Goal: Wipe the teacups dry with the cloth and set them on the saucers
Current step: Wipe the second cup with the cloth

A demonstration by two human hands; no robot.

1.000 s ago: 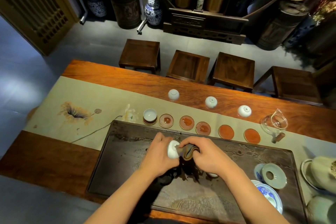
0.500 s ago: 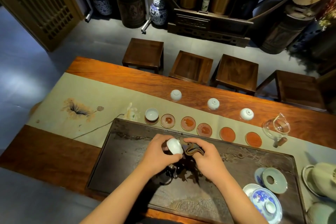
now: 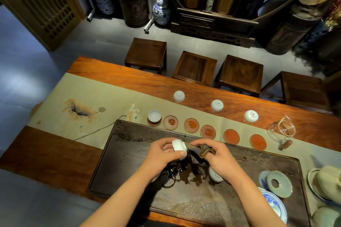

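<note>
Both hands work over the dark tray. Left hand grips a white cup tipped on its side, mouth toward 3 o'clock; right hand pinches a brown cloth that runs to the cup's mouth. Whether the cloth reaches inside, I cannot tell. Another cup sits on the tray under the right wrist, beside a wet patch. At 12 o'clock, just past the tray's far edge, six saucers run in a row; only the leftmost holds an upright, empty cup. Three inverted cups stand farther out on the tabletop. A glass pitcher stands at 2 o'clock. Open tray lies at 9 o'clock.
</note>
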